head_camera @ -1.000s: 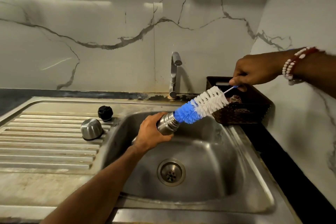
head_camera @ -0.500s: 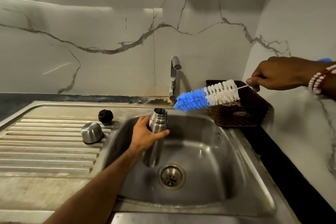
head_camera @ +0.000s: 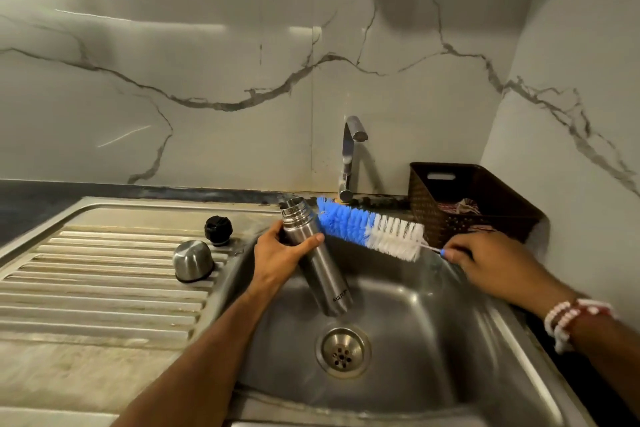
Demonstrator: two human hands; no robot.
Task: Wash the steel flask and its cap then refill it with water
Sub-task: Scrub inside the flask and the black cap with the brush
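Over the sink [head_camera: 433, 340], the left hand [head_camera: 280, 253] wraps the open steel flask [head_camera: 322, 270] near its neck, mouth tilted up; the right hand [head_camera: 478, 256] pinches the bottle brush [head_camera: 367, 227] by its wire handle, blue tip just beside the mouth. Left of the hands sit the steel cap [head_camera: 193, 260] and black stopper [head_camera: 218, 230]; scrubbing seems underway, with rinsing and refilling yet to do.

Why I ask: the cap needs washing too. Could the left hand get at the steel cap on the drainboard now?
Probably not yet: the left hand grips the flask. The path to the steel cap looks free otherwise.
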